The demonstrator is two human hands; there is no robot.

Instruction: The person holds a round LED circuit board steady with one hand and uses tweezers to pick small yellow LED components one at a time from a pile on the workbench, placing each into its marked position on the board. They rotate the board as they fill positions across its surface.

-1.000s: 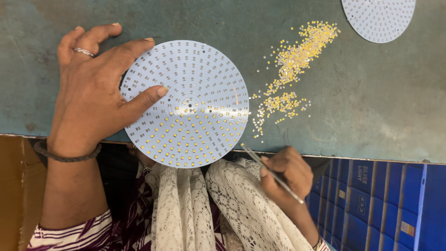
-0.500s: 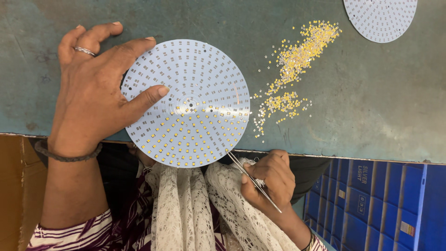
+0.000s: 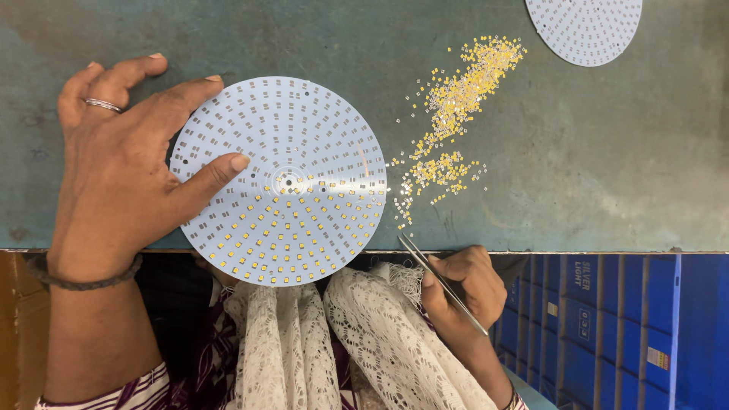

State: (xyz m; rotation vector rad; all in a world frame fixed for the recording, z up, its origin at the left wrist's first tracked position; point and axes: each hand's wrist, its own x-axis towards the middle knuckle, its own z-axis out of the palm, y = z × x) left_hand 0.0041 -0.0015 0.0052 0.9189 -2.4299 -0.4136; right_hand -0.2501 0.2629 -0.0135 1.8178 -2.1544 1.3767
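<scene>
Yellow chips [image 3: 456, 121] beside round board [image 3: 279, 181]

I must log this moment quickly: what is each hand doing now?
Left hand: open, fingers spread, pressing on the round white board.
Right hand: closed on thin metal tweezers.

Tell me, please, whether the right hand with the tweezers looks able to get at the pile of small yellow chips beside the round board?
Probably yes. The right hand holds the tweezers just below the yellow chips, with only bare table between them. The round board, pinned by the left hand, lies off to one side.
</scene>
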